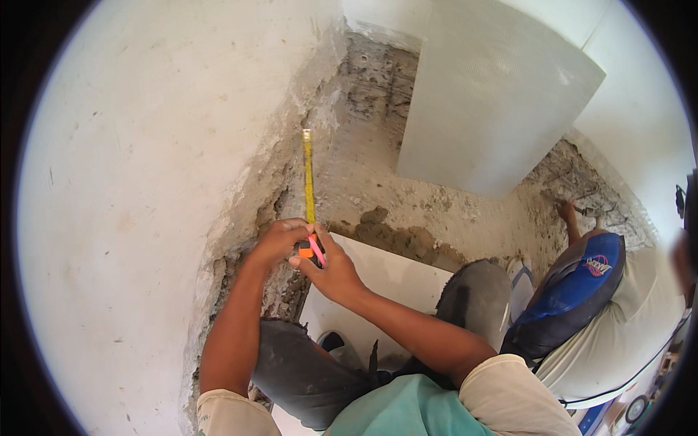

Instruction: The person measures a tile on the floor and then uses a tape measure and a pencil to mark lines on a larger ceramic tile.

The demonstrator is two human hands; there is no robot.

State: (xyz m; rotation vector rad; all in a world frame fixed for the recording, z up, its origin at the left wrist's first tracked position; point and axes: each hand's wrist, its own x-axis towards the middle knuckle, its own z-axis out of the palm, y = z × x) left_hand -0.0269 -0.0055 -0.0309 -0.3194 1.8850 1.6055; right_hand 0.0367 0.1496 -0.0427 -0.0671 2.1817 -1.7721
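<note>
Beside a chipped white wall [167, 145], the left hand [278, 243] and right hand [334, 270] meet, clasping an orange-and-black tape measure [305, 251], a pink stick [317, 249] against the right, apparently to steady the outstretched yellow blade [308, 174].

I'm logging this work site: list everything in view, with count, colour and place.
tape measure: 1, yellow blade, orange-and-black case, at both hands
pen or pencil: 1, pink, in right hand
tile: 1, white, before the knees
panel: 1, grey, upper right of centre
walls: at least 2, whitish, left and right, broken edges
floor: 1, grey-brown, centre
mortar patch: 1, darker brown, along tile's far edge
co-worker: 1, blue, black and beige clothing, right
left hand: 1, bare, centre
right hand: 1, bare, centre
knees: 2, dark grey trousers, lower centre
shirt: 1, teal and beige, bottom
</note>
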